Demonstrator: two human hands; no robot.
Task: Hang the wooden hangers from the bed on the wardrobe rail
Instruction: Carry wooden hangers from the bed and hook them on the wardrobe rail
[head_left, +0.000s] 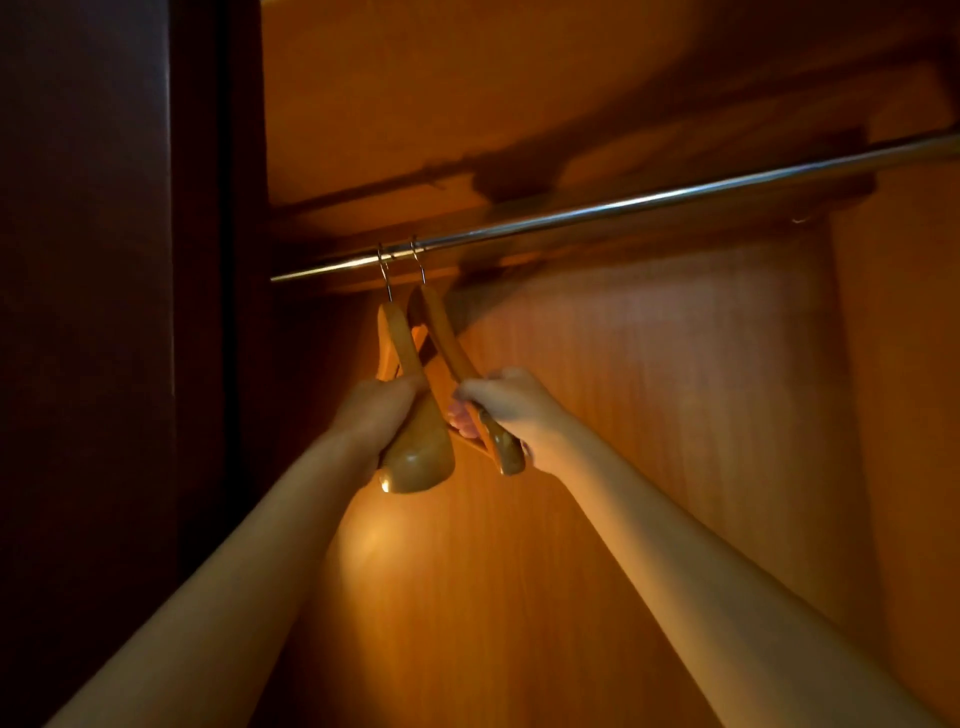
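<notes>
While both hooks sit on rail (623, 200), left hand (382, 410) & right hand (501, 402) each clutch a hanger (415, 447); next: let go.

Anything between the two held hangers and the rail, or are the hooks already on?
Nothing visible in the way. Both hooks already sit over the rail near its left end. The left hand grips the left hanger, the right hand the right hanger. The rail to their right is bare.

I see the orange wood back panel (597, 519) lit warmly, a shelf underside (467, 93) overhead, and a dark door edge (104, 312) shadowed along my left side
</notes>
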